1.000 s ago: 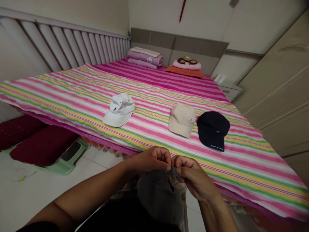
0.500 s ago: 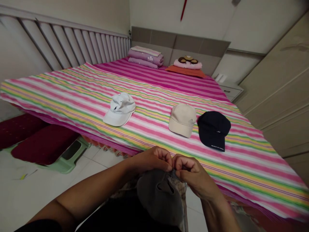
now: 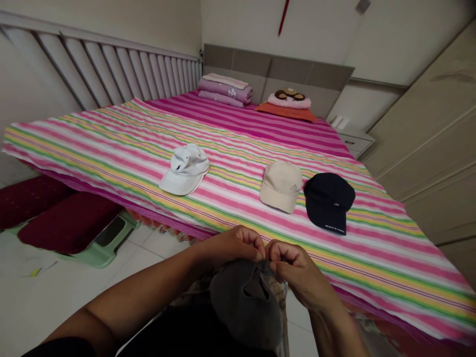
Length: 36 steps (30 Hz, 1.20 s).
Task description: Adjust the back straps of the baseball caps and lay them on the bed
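A grey cap (image 3: 243,307) hangs in front of me at the bottom centre, its back opening toward me. My left hand (image 3: 232,246) and my right hand (image 3: 293,270) both pinch the strap at the cap's back, fingertips nearly touching each other. On the striped bed (image 3: 122,144) lie a white cap (image 3: 185,168) to the left, a beige cap (image 3: 280,186) in the middle and a dark navy cap (image 3: 329,201) right beside it.
Folded purple bedding (image 3: 225,89) and an orange pillow with a pink plush cushion (image 3: 288,103) sit at the headboard. A rail (image 3: 111,69) runs along the far side. Red cushions on a green stool (image 3: 74,228) stand on the floor left; a wardrobe (image 3: 431,144) stands right.
My fingers have shifted slightly on the cap's strap and the cap has turned a little. The caps on the bed have not moved.
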Available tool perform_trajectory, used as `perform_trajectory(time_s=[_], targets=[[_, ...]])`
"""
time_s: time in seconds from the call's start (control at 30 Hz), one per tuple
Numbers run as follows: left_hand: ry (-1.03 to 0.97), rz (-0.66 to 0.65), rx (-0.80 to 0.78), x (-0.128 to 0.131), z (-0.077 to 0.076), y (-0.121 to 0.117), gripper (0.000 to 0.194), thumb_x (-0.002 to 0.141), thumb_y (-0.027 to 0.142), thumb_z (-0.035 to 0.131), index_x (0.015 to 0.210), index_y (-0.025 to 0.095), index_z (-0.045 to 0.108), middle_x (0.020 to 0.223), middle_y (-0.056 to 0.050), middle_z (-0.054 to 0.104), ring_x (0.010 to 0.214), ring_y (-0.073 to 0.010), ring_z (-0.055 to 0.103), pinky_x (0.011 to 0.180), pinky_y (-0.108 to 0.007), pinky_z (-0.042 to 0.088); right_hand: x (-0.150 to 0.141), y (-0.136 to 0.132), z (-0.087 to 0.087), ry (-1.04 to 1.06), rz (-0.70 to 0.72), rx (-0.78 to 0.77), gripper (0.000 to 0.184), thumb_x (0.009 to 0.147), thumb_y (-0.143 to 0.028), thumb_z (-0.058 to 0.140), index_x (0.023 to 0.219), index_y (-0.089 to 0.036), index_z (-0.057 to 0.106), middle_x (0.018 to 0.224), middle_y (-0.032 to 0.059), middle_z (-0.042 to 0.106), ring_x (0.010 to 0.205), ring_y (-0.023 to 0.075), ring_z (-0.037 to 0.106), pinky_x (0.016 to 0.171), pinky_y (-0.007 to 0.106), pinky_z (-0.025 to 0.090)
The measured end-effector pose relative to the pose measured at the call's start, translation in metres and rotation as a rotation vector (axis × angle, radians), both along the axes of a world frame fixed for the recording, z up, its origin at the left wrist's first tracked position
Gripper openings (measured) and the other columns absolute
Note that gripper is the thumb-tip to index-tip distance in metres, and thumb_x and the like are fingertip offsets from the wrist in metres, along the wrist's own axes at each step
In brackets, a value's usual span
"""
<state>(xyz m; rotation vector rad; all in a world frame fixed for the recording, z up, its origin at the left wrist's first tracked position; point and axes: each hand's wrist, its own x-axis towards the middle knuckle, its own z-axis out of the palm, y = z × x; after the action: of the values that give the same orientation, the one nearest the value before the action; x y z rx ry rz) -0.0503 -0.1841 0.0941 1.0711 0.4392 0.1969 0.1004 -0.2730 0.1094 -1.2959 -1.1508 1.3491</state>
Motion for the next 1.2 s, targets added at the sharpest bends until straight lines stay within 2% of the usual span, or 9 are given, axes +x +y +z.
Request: perform_trajectory(time_s=[0.4, 0.63, 0.73, 0.9, 0.97, 1.07, 1.2], targets=[[-0.085, 0.000, 0.014, 0.007, -0.002, 0.000, 0.023, 0.054, 0.020, 0.074, 0.068, 0.012, 0.057, 0.056, 0.003, 0.055, 0.045, -0.0026, 0.043, 0.045, -0.015, 0.029, 0.002, 0.000, 0.011, -0.119, 0.053, -0.070, 0.014, 0.059, -0.019, 0.056, 0.050, -0.018, 0.045, 0.046, -0.0075, 0.034, 0.042, 0.0054, 0.023, 0.038, 0.020, 0.015], [-0.068, 0.060, -0.006, 0.006, -0.001, 0.001, 0.021, 0.057, 0.018, 0.072, 0.068, 0.012, 0.056, 0.050, 0.005, 0.052, 0.040, -0.0015, 0.040, 0.040, -0.014, 0.026, 0.003, -0.003, 0.006, -0.002, -0.019, -0.055, 0.025, 0.064, -0.032, 0.066, 0.054, -0.017, 0.049, 0.048, -0.0062, 0.040, 0.042, 0.0057, 0.030, 0.039, 0.021, 0.020], [-0.093, 0.070, -0.021, 0.006, -0.002, 0.000, 0.021, 0.058, 0.018, 0.073, 0.069, 0.011, 0.056, 0.051, 0.004, 0.053, 0.041, -0.0016, 0.041, 0.041, -0.013, 0.028, 0.003, -0.007, 0.003, -0.046, -0.085, 0.000, 0.023, 0.066, -0.035, 0.067, 0.063, -0.017, 0.052, 0.050, -0.0061, 0.041, 0.045, 0.0071, 0.033, 0.042, 0.021, 0.024], [-0.131, 0.069, -0.078, 0.005, 0.000, 0.000, 0.026, 0.057, 0.020, 0.074, 0.070, 0.011, 0.054, 0.056, 0.002, 0.055, 0.044, -0.0030, 0.046, 0.042, -0.014, 0.032, -0.004, -0.016, 0.000, -0.410, -0.165, 0.187, 0.032, 0.063, -0.029, 0.071, 0.091, -0.023, 0.056, 0.072, -0.0008, 0.055, 0.062, 0.0146, 0.047, 0.054, 0.025, 0.037], [-0.139, 0.067, -0.083, 0.005, 0.000, 0.000, 0.027, 0.057, 0.021, 0.074, 0.071, 0.011, 0.053, 0.056, 0.002, 0.055, 0.044, -0.0034, 0.046, 0.043, -0.014, 0.032, -0.008, -0.018, -0.002, -0.498, -0.179, 0.261, 0.022, 0.068, -0.026, 0.066, 0.088, -0.023, 0.057, 0.078, 0.0011, 0.058, 0.069, 0.0168, 0.052, 0.061, 0.028, 0.040], [-0.146, 0.061, -0.078, 0.004, -0.002, 0.001, 0.028, 0.058, 0.023, 0.073, 0.074, 0.013, 0.053, 0.058, 0.002, 0.055, 0.045, -0.0042, 0.046, 0.044, -0.015, 0.032, -0.013, -0.019, -0.006, -0.520, -0.248, 0.366, 0.008, 0.072, -0.023, 0.061, 0.079, -0.022, 0.057, 0.074, 0.0008, 0.056, 0.069, 0.0168, 0.053, 0.061, 0.028, 0.042], [-0.089, 0.070, -0.028, 0.003, 0.000, 0.001, 0.024, 0.062, 0.025, 0.070, 0.073, 0.013, 0.052, 0.057, 0.004, 0.051, 0.044, -0.0032, 0.042, 0.044, -0.016, 0.029, -0.014, -0.017, -0.007, -0.602, -0.264, 0.422, 0.007, 0.073, -0.021, 0.060, 0.080, -0.021, 0.059, 0.073, 0.0007, 0.058, 0.066, 0.0164, 0.055, 0.058, 0.026, 0.042]])
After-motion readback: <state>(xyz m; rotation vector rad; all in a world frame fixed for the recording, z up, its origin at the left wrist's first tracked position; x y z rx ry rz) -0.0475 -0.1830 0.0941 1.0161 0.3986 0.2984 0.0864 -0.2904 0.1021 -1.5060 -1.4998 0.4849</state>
